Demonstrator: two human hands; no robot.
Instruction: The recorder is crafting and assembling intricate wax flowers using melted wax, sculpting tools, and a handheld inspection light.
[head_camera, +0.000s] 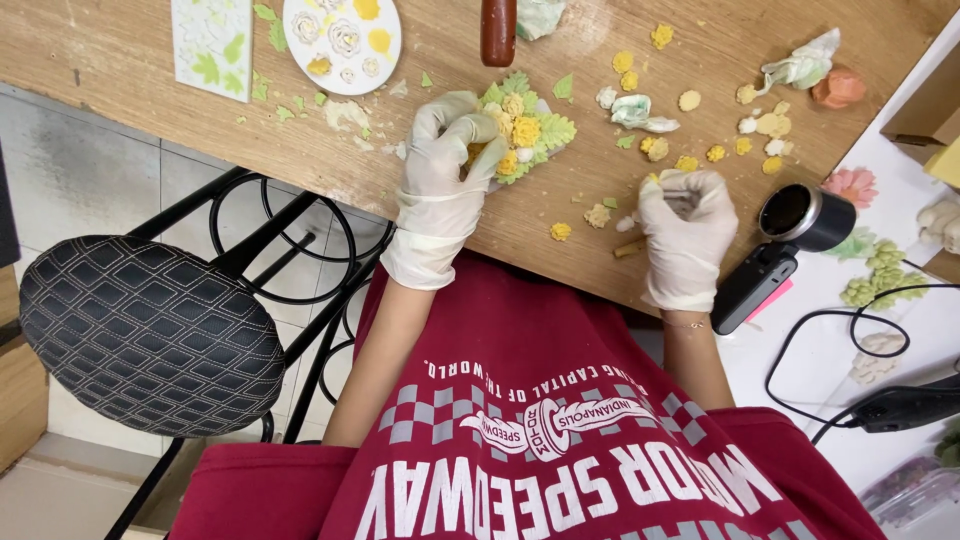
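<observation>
Flower cluster (520, 135) sits on worktop (130, 60), left hand (440, 185) gripping its near edge. Looks soft, light, fragile: support from underneath, don't squeeze petals. Right hand (685, 230) fingers pinched on something small, can't tell what.

White-gloved hands (440, 180), yellow-and-green flower cluster (522, 135), black quilted stool (140, 335)

bright, even indoor light | soft short shadows under white-gloved hands (440, 190) on light wooden tabletop (150, 90) | sharp focus | slight wide-angle bending at edges
</observation>
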